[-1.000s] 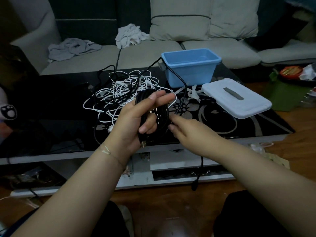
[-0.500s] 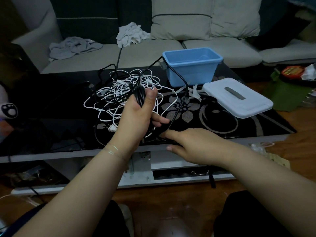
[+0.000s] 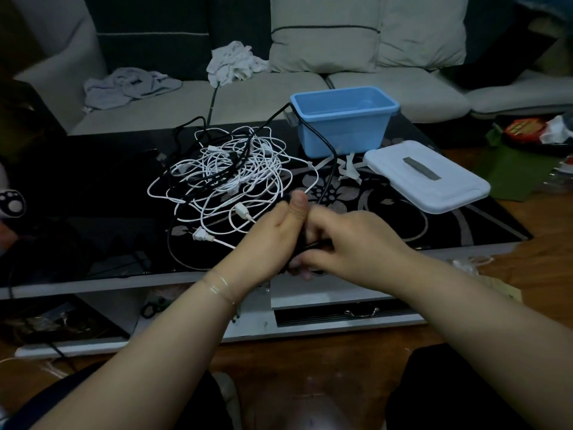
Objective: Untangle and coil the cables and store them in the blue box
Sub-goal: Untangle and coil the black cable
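My left hand (image 3: 276, 234) grips a bundle of coiled black cable at the table's front edge, thumb up. My right hand (image 3: 350, 243) meets it from the right and holds the same black cable, fingers curled round it. The bundle is mostly hidden between the hands. A loose run of that black cable (image 3: 328, 169) arcs back past the blue box (image 3: 344, 131), which stands open at the far side of the table. A tangle of white cables (image 3: 229, 175) mixed with black ones lies left of the box.
The box's white lid (image 3: 424, 178) lies flat on the right of the black glass table (image 3: 93, 187). White paper strips (image 3: 347, 169) lie by the box. A grey sofa (image 3: 387, 94) with crumpled cloths stands behind. Clutter sits on the floor at right.
My left hand dropped with the black coil from mid-table height to the front edge. My right hand moved up from the table edge and took hold of the cable beside it.
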The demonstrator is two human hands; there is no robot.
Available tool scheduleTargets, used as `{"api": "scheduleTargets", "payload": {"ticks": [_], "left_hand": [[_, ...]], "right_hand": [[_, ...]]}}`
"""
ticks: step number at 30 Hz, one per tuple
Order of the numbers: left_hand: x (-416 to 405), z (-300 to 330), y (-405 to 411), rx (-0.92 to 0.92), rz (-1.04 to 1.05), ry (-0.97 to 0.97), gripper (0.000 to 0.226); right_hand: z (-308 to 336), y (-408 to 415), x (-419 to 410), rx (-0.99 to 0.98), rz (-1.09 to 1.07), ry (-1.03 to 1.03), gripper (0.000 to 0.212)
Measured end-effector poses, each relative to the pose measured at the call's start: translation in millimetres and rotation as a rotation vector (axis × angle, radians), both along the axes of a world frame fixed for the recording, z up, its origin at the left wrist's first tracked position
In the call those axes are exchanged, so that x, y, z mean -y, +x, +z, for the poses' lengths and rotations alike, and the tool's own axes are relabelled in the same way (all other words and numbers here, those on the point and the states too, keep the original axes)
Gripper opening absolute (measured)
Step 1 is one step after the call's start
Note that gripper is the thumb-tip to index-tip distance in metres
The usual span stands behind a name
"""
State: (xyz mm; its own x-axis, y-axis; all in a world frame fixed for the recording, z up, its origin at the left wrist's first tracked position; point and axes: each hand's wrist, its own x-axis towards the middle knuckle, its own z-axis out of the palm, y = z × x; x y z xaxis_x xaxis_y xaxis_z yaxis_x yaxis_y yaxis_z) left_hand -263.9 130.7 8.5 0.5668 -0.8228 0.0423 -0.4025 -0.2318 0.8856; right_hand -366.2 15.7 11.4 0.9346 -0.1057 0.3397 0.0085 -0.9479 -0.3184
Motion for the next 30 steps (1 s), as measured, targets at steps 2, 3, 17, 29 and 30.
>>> {"api": "scheduleTargets", "payload": {"ticks": [2,3,17,29,30], "left_hand": [[0,5,-8,-0.111,-0.104,0.028,0.074],[0,5,-10,-0.123,-0.136,0.041,0.076],[0,12,2,-0.405,-0.186,-0.059,0.054],[-6,14,7,-0.556,-0.250,0.014,0.055],[-4,13,6,-0.516,-0.215,0.017,0.056]], "right_hand": [[2,1,2,-0.025,-0.087,0.040,0.050],[3,1,3,-0.023,-0.110,0.054,0.050],[-2,9,31,0.098,0.061,0.989,0.016],[-16,12,-2,0.085,0.088,1.017,0.037],[-19,14,-5,0.115,0.026,0.987,0.041]]}}
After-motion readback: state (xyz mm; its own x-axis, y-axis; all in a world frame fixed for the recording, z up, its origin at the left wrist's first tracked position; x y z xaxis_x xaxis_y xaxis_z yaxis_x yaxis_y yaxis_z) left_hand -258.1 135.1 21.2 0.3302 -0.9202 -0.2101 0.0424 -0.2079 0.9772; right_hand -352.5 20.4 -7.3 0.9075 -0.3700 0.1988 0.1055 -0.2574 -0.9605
